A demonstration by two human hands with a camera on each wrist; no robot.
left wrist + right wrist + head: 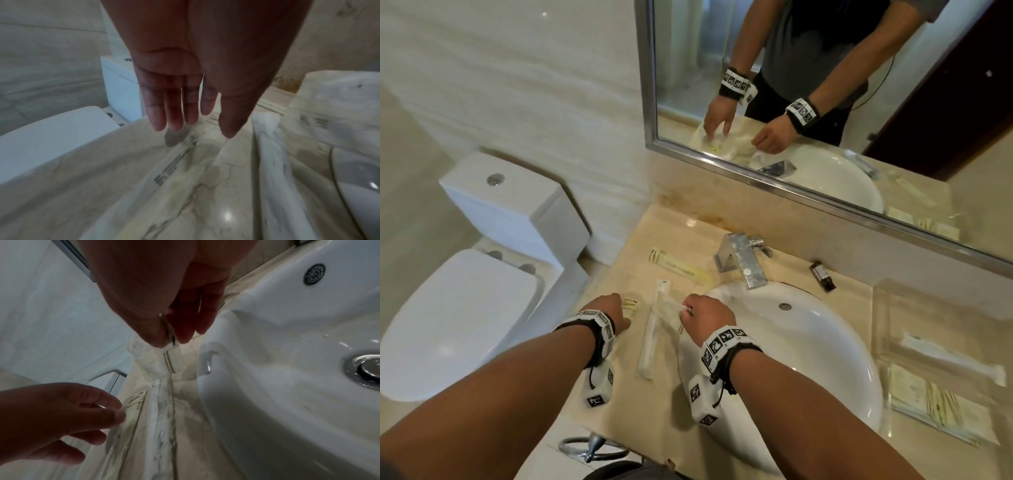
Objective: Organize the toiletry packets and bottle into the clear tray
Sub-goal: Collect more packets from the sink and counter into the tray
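My right hand (690,310) pinches the end of a small clear packet (671,306) between thumb and fingers, lifted just off the counter by the sink's left rim; the right wrist view shows the hand (168,339) and the packet (158,363) hanging. My left hand (619,317) hovers with straight fingers (174,113) over a flat gold-striped packet (630,304) and holds nothing. A long white packet (652,337) lies between my hands. A cream packet (678,269) lies farther back. A small dark bottle (822,275) lies right of the faucet. The clear tray (893,298), far right, holds several packets.
The white sink basin (825,342) fills the counter between my hands and the tray. A chrome faucet (739,260) stands behind it. The counter's left edge drops to a toilet (455,318). A towel ring (592,445) hangs at the front edge. A mirror covers the back wall.
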